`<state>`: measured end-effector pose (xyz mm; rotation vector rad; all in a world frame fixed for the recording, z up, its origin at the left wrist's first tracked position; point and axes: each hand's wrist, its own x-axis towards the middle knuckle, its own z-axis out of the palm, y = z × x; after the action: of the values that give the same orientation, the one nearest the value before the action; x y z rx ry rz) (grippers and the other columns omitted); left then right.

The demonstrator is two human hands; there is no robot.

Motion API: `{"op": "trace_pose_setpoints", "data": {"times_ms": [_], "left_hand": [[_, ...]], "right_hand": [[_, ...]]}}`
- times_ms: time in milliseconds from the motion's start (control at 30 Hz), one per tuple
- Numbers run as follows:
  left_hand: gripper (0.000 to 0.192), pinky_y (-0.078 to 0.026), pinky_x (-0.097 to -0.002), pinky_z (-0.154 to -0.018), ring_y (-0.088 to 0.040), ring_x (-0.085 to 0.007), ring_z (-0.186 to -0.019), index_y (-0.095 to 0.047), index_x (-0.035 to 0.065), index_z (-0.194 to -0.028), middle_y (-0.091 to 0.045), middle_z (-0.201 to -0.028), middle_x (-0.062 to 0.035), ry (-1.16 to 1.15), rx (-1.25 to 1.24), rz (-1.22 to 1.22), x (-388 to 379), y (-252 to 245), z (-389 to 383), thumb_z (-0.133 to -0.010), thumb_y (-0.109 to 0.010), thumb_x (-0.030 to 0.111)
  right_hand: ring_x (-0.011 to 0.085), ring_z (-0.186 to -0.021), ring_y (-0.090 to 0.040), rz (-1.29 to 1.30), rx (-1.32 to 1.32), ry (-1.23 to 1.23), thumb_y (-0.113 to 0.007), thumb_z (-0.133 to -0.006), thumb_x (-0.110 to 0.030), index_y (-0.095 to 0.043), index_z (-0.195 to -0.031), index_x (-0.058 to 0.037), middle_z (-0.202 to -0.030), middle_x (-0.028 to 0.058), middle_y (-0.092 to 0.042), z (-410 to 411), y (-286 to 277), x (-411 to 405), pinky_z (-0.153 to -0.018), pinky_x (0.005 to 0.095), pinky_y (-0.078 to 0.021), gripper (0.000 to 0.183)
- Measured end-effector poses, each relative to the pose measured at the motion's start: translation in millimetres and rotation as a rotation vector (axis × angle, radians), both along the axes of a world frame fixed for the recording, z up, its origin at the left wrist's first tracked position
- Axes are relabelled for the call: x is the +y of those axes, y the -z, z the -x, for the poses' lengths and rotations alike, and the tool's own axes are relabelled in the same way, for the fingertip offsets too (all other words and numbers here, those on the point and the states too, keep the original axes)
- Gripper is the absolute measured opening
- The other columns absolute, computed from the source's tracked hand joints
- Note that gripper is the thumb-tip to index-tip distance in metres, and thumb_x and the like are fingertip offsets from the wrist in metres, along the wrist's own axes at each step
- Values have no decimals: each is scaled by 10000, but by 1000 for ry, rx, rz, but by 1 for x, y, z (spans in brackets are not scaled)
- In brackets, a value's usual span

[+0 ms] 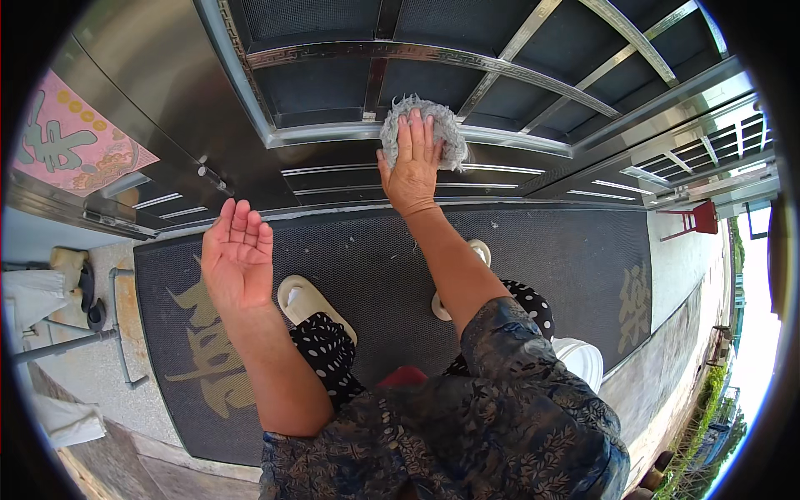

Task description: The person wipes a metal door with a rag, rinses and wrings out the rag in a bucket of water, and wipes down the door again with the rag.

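Flat under the spread fingers of my right hand (414, 165) is a grey shaggy cleaning cloth (453, 134). The cloth lies against the lower frame rail (512, 139) of a dark metal door with mesh panes. My left hand (240, 259) is held up in the air above the floor mat, palm showing and fingers slightly curled, with nothing in it. Nearest to that hand is the barrel bolt (215, 180) on the door's left panel. Whatever part of the cloth lies under my right palm is hidden.
A dark mat (387, 275) with large characters covers the floor under my slippered feet. The white bucket (578, 362) stands at my right side. Grey pipes (115, 319) and shoes (87, 287) are at left, and a red chair (700, 219) is at far right.
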<state>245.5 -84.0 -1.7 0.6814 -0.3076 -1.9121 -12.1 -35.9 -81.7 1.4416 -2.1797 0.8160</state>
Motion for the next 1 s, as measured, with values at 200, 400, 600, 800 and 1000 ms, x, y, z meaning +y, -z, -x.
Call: {"op": "trace_pose_setpoints", "data": {"times_ms": [200, 400, 600, 800, 1000], "left_hand": [[258, -505, -326, -704, -589, -195, -799, -539, -39, -1045, -608, -932, -114, -30, -4, -10, -3, -1, -2, -840, -525, 119], [272, -500, -321, -702, -584, -192, -798, -533, -39, -1051, -607, -924, -109, -32, 26, -7, -5, 0, -9, -836, -533, 127], [280, -498, -318, -708, -580, -190, -802, -533, -33, -1055, -605, -920, -103, -42, 20, -13, -4, -2, -12, -834, -539, 139], [260, -501, -322, -721, -586, -190, -806, -542, -45, -1058, -608, -932, -102, -29, 64, -18, -4, -3, -8, -849, -502, 105], [265, -501, -324, -716, -585, -192, -802, -543, -37, -1045, -607, -922, -105, -42, 65, -22, -3, -4, -9, -839, -525, 127]], "right_hand": [[289, -1176, -405, -82, 246, -237, -650, -719, -120, -458, -1181, -112, -1263, 82, -415, 85, -17, 59, -998, 474, -295, 501], [344, -1116, -435, 136, 129, 15, -631, -733, -111, -461, -1153, -46, -1182, 160, -452, 123, -16, 78, -957, 422, -349, 457], [389, -976, -474, 129, -78, 375, -568, -779, -187, -486, -1079, 35, -1047, 224, -515, 100, -41, 40, -854, 444, -387, 381], [369, -1053, -462, -28, 104, -44, -593, -734, -179, -456, -1143, -17, -1092, 173, -503, 112, -35, 63, -917, 431, -377, 460], [377, -1047, -471, 11, 25, 209, -595, -734, -139, -453, -1116, -20, -1115, 187, -493, 119, -41, 67, -906, 429, -386, 425]]}}
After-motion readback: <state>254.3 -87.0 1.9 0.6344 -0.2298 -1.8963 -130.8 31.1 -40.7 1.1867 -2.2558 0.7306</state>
